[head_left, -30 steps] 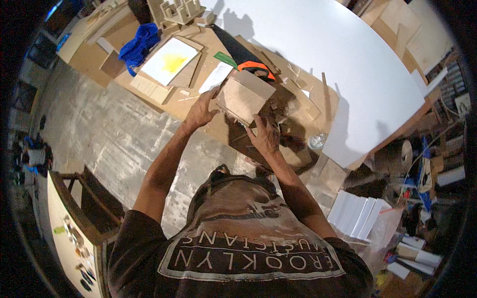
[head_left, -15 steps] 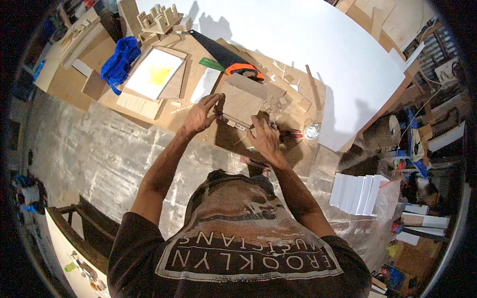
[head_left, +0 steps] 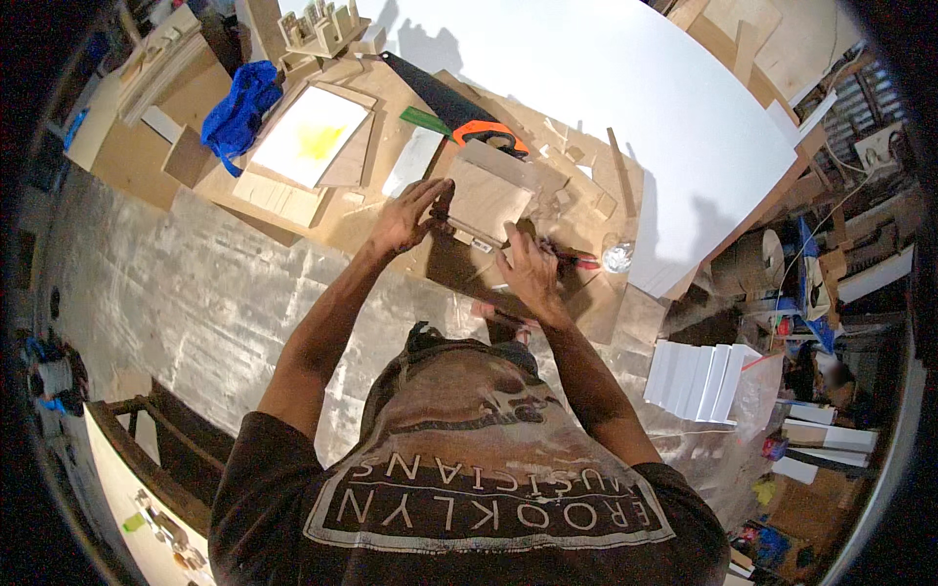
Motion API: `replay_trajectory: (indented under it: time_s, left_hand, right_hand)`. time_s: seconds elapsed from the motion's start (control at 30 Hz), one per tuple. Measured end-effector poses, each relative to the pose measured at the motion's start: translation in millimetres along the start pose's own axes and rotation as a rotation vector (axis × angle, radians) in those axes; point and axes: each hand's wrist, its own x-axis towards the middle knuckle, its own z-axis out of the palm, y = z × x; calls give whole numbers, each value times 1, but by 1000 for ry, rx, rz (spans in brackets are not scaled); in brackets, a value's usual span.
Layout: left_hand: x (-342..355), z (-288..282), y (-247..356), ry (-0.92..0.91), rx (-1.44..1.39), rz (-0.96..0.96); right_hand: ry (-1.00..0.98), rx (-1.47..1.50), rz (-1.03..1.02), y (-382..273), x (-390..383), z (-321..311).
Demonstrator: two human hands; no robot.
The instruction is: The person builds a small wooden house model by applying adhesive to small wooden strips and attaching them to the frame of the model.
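A small brown wooden box [head_left: 489, 200] or block of boards lies on the worktable between my hands, a raised strip along its far side. My left hand [head_left: 403, 220] grips its left edge, fingers stretched toward the far side and the thumb low near the front corner. At the near right corner, my right hand [head_left: 532, 269] has bent fingers against the box, their tips partly in shadow. Along the box's front edge shows a small pale piece [head_left: 481, 246]. A red-handled tool [head_left: 586, 262] lies just right of my right hand.
Beyond the box lies a handsaw [head_left: 445, 107] with an orange and black handle. Wood offcuts [head_left: 606, 203] are scattered to the right, near a shiny round item [head_left: 617, 258]. At left are a yellow-stained white sheet [head_left: 311, 137] and blue cloth [head_left: 241, 109]. A large white panel [head_left: 606, 68] spans the back.
The whole view has shifted slightly. Both hands stay at the box; the fingers of my right hand have shifted a little at its near right corner.
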Motion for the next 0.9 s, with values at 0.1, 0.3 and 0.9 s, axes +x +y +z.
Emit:
replay_trajectory:
  time_s: [0.1, 0.3, 0.9]
  left_hand:
    - [0, -2, 1, -10, -18, 16]
    - [-14, -16, 2, 14, -78, -68]
    - [-402, 116, 33, 45, 5, -994]
  right_hand:
    - [-42, 19, 37, 1, -3, 5]
    - [-31, 141, 41, -9, 0, -26]
    - [-174, 216, 553, 34, -204, -63]
